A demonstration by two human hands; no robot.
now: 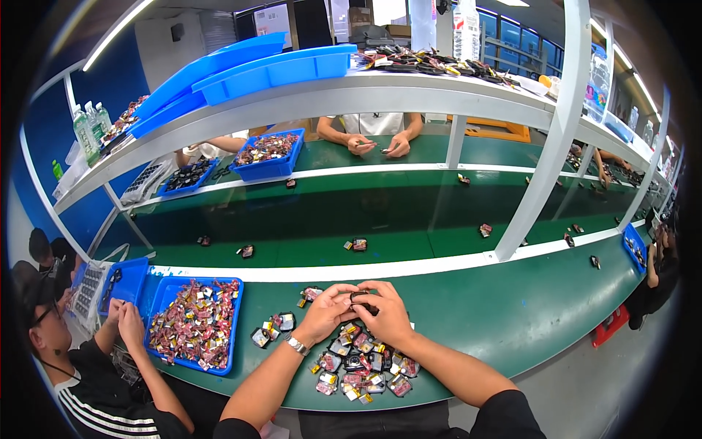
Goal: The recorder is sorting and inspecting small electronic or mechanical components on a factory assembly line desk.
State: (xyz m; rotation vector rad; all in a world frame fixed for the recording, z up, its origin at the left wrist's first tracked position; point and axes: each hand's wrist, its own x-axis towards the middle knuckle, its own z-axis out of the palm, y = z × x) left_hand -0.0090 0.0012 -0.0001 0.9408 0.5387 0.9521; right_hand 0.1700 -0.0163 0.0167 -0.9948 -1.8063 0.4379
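Both of my hands meet over the green bench, fingers closed around a small black plastic casing (363, 298). My left hand (325, 316), with a metal watch at the wrist, grips it from the left. My right hand (387, 316) closes on its other side, and the fingers hide much of it. Below them lies a pile of small electronic assemblies (358, 366), black shells with red boards and silver and yellow parts. A smaller cluster of assemblies (272, 328) rests left of my left wrist, and another piece (310, 295) lies just beyond that hand.
A blue tray (238, 322) heaped with red and yellow parts stands to the left, beside a seated co-worker (80, 366). Beyond the bench's white rail, a dark green conveyor belt (307, 219) carries scattered assemblies. White posts (545, 139) and an overhead shelf (439, 91) frame the line; others work opposite.
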